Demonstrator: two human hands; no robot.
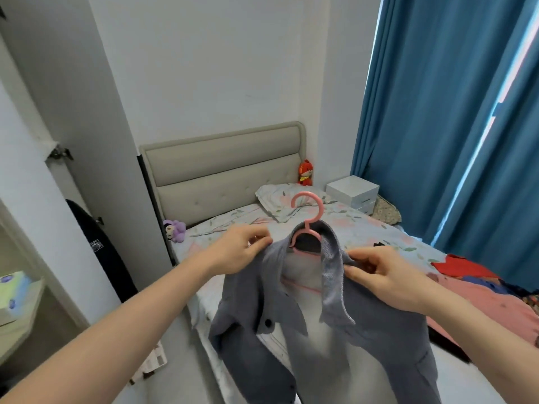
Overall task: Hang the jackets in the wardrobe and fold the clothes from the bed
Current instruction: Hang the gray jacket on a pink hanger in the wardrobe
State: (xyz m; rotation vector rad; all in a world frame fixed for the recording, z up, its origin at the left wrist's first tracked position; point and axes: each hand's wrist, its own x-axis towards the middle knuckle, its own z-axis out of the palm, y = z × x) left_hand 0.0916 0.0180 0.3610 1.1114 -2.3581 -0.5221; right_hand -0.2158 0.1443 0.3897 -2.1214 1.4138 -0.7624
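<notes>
A grey-blue woven jacket with dark buttons (335, 325) hangs open on a thin pink plastic hanger (306, 225), held up in the air over the near corner of the bed (358, 228). The hanger's hook stands upright above the collar, and its lower bar shows across the pale lining. The left hand (242, 246) pinches the jacket's left shoulder just beside the collar; its grip is closed on the fabric. The right hand (385, 275) grasps the opposite shoulder and lapel, fingers curled around the cloth.

Behind the jacket the bed carries a floral sheet and a matching floral pillow (280, 199) against a beige padded headboard (224, 170). A red garment (458, 265) and what looks like a pink blanket (481, 304) lie on the right side. A small purple plush toy (175, 230) sits by the headboard's left end, a red doll (305, 172) in the corner, and white stacked boxes (353, 191) near the blue curtain (443, 118).
</notes>
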